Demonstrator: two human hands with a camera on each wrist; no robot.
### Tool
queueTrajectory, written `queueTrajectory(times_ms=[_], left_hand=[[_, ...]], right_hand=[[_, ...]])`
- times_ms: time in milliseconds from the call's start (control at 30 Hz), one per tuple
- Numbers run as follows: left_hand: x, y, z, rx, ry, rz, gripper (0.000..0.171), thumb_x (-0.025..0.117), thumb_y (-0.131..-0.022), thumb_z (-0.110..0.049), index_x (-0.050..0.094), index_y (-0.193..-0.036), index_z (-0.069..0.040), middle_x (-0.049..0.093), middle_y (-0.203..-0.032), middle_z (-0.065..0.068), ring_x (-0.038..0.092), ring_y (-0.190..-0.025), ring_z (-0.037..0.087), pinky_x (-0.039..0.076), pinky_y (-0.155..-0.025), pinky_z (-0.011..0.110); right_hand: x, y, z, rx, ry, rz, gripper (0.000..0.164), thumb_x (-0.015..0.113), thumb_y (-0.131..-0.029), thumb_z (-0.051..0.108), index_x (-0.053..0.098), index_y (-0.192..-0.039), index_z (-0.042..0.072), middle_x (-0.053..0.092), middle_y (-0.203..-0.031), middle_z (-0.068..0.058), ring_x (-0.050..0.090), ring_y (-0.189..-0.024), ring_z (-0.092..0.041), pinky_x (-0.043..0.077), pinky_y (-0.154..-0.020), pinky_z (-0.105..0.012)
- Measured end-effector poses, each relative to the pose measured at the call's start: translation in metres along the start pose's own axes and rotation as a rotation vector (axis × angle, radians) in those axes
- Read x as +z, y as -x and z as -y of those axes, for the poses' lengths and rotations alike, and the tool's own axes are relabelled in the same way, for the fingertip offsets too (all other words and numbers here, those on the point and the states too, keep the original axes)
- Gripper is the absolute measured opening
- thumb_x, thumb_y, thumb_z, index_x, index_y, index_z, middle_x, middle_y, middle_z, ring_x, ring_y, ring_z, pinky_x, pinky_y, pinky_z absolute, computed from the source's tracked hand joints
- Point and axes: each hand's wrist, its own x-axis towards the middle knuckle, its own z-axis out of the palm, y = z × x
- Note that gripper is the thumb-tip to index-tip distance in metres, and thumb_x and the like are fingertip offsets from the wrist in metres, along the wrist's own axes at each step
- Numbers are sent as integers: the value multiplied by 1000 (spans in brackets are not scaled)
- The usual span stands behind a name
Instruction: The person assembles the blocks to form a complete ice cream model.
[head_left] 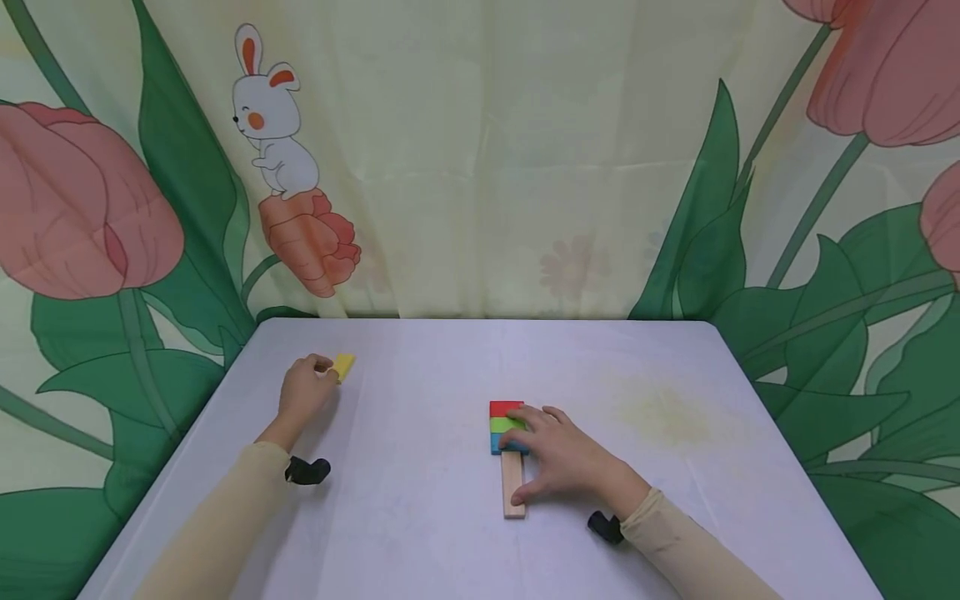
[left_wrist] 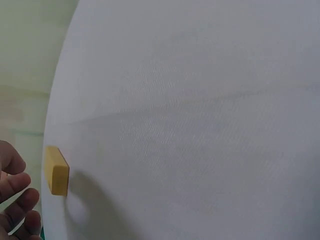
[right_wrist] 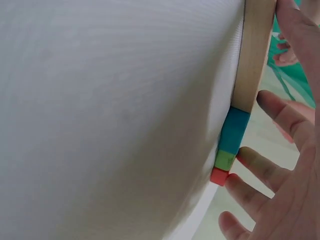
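Observation:
In the head view my left hand (head_left: 306,392) is at the far left of the table, fingertips right by a yellow block (head_left: 344,365). The left wrist view shows that yellow block (left_wrist: 57,171) on the table, with the loosely bent fingers (left_wrist: 20,200) beside it and a gap between. My right hand (head_left: 562,454) spreads over a row of blocks near the middle. A red block (head_left: 504,408), a green block (head_left: 502,424) and a blue block (head_left: 496,444) lie side by side, with a plain wooden block (head_left: 512,475) lengthwise below. Right fingertips (right_wrist: 245,155) rest along the row's edge.
The white table (head_left: 420,533) has a faint yellowish stain (head_left: 663,417) at the right. Behind its back edge hangs a printed curtain (head_left: 480,167) with tulips and a rabbit. A black wrist device (head_left: 307,472) shows at the left cuff, another (head_left: 604,527) at the right.

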Motion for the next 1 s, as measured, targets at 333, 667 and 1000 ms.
queueTrajectory(times_ms=[333,667,1000], left_hand=[[3,-9,20,-103,-66,-6,45,57,-97,-31,60,-124,5,61,-113,23,58,-100,36,50,-85,48],[19,-9,14,-109,-64,-4,41,61,-100,-31,60,-122,4,62,-110,21,59,-98,34,50,-82,45],[16,-10,8,-92,-54,-45,36,65,-99,-26,66,-121,2,63,-109,20,59,-98,33,50,-82,44]], right_hand=[[-2,-5,5,7,13,13,71,84,-70,70,63,-127,34,47,-154,-8,40,-147,-30,29,-121,-58],[-2,0,5,56,-19,49,71,85,-70,69,63,-128,34,44,-157,-8,41,-145,-32,30,-121,-57],[-1,-1,4,30,-36,15,69,86,-71,66,63,-128,33,45,-156,-10,42,-144,-36,34,-118,-59]])
